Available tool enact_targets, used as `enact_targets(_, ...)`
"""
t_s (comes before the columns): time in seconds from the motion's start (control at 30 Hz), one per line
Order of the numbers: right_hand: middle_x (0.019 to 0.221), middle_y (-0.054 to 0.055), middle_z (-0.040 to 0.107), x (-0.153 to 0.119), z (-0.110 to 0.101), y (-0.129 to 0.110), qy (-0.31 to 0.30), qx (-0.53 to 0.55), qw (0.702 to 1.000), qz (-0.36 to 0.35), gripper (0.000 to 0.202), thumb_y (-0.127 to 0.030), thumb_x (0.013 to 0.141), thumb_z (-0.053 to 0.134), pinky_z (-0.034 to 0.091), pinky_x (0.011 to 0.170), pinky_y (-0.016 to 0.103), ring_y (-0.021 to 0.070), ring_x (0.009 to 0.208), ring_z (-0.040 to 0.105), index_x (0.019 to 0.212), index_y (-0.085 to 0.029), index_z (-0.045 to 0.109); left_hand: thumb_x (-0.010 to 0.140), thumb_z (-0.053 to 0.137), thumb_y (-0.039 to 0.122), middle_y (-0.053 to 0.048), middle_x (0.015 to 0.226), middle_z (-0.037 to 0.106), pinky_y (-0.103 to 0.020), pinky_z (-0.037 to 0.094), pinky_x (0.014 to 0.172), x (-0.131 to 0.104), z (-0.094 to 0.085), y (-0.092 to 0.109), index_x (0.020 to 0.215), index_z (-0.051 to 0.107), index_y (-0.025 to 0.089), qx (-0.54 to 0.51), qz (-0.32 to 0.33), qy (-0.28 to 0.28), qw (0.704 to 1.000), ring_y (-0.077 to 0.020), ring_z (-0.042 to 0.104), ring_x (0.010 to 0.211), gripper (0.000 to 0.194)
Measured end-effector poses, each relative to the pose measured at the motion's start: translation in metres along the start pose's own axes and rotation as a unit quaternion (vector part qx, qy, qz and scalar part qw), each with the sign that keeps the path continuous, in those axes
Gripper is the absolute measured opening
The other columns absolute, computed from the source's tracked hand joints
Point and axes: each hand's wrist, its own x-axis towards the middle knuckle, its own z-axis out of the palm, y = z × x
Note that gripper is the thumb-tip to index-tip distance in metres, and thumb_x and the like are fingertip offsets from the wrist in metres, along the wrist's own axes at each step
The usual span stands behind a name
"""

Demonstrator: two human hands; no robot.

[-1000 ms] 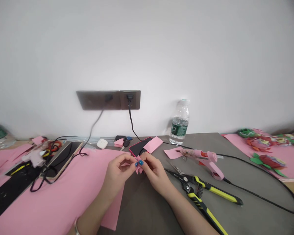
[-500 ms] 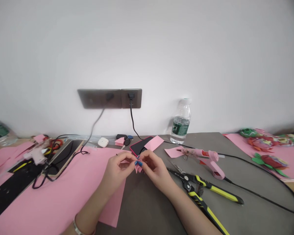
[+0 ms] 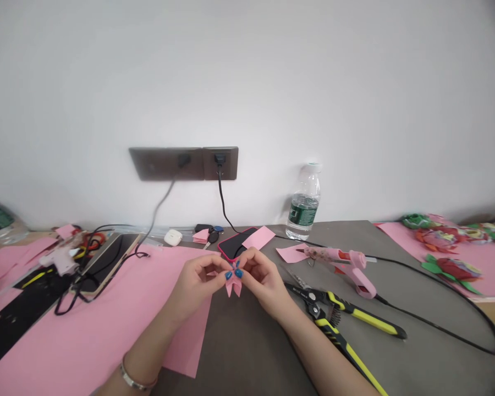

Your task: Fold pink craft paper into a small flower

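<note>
A small folded piece of pink paper (image 3: 233, 286) is pinched between my two hands, its pointed ends hanging below the fingertips. My left hand (image 3: 200, 280) grips it from the left with thumb and fingers closed. From the right, my right hand (image 3: 262, 280) holds it the same way, the two thumbs nearly touching. Fingers cover the upper part of the paper. Just behind the hands lie a dark phone (image 3: 235, 243) with a pink edge and a loose pink paper rectangle (image 3: 259, 237) partly over it.
Pliers (image 3: 330, 308) with yellow-black handles and a pink glue gun (image 3: 348, 261) lie on the right. A water bottle (image 3: 304, 203) stands by the wall. Large pink sheets (image 3: 99, 324) cover the left. Paper flowers (image 3: 454, 269) lie far right; black cables cross the table.
The folded paper has turned or spread a little, and more of its pointed ends shows below my fingers. Both hands keep their pinch in nearly the same place.
</note>
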Motion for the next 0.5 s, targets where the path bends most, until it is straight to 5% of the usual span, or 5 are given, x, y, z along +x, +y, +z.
enact_targets(0.23,0.078,-0.002,0.051,-0.0022,0.0040,0.0033,0.014,0.027,0.999,-0.020,0.018,-0.033,0.089,0.063,0.040,0.055,0.023,0.0106,0.060,0.049,0.087,-0.022,0.048,0.078,0.073,0.024,-0.002,0.081,0.063,-0.024,0.049,0.068,0.0004,0.0049,-0.0025,0.082,0.066,0.016,-0.023,-0.013,0.022,0.999,-0.0144,0.060,0.076,0.011)
enact_targets(0.5,0.078,-0.002,0.052,-0.0008,0.0088,0.0048,0.044,0.032,0.998,-0.031,0.021,-0.036,0.089,0.063,0.039,0.059,0.024,0.0122,0.066,0.049,0.086,-0.023,0.046,0.075,0.077,0.027,0.004,0.065,0.063,-0.023,0.050,0.067,-0.0002,0.0084,-0.0081,0.104,0.065,0.019,-0.117,-0.084,0.081,0.986,-0.0113,0.061,0.063,0.032)
